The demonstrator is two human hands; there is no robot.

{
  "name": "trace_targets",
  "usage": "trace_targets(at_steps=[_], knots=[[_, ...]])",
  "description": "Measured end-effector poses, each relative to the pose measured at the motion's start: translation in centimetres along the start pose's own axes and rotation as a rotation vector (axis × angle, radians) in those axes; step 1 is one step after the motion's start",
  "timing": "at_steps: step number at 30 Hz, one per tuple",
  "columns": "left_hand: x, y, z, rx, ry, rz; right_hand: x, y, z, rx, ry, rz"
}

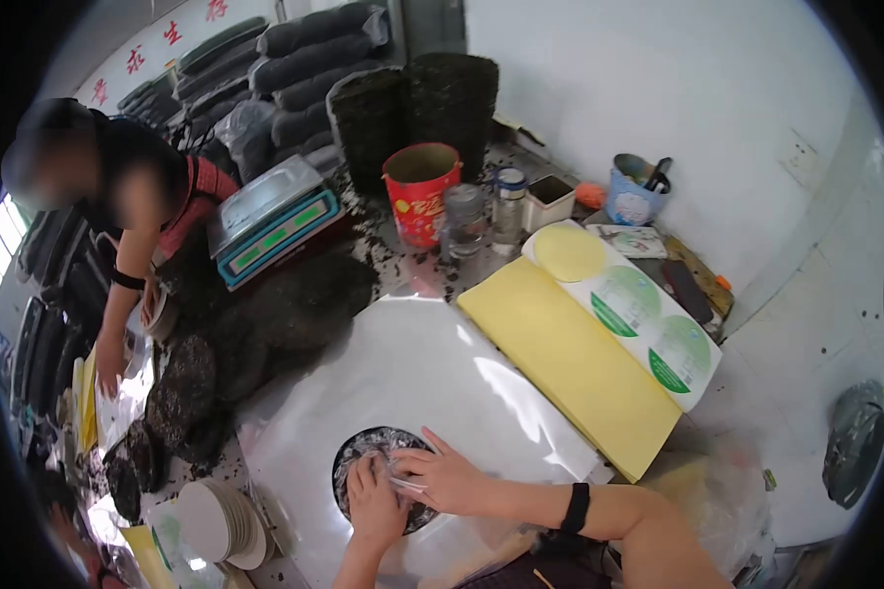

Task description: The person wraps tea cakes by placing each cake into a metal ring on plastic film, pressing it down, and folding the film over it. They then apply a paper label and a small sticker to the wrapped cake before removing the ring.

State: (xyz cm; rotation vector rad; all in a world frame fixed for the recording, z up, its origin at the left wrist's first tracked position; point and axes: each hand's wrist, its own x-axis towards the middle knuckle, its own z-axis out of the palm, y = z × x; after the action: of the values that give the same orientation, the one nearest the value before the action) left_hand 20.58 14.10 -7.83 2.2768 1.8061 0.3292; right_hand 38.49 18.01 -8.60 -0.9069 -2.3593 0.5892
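Note:
A dark round cake, seemingly dried seaweed, lies on a stack of clear plastic sheets in front of me, with shiny plastic film over it. My left hand rests on the cake's near-left part, its fingers bent and gathering the film. From the right, my right hand reaches over the cake with its fingertips closed on a bunched piece of clear plastic film. The two hands nearly meet over the middle. Parts of the cake are hidden beneath them.
Yellow-backed round green labels lie to the right. White discs are stacked at lower left, near dark round cakes. Behind stand a scale, a red bucket and jars. A co-worker leans in at left.

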Motion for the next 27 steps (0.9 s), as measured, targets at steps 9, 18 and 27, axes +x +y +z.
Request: trace_targets(at_steps=[9,18,27], knots=[[-0.3,0.0,0.3,0.003,-0.043,-0.028,-15.2,24.2,-18.2,-1.056,0.593,0.531],[0.1,-0.3,0.7,-0.148,0.065,-0.034,-16.0,20.7,-38.5,-0.035,1.515,0.507],[0.2,0.7,-2.1,-0.319,0.069,0.013,-7.8,9.5,-27.0,-0.032,1.125,0.397]])
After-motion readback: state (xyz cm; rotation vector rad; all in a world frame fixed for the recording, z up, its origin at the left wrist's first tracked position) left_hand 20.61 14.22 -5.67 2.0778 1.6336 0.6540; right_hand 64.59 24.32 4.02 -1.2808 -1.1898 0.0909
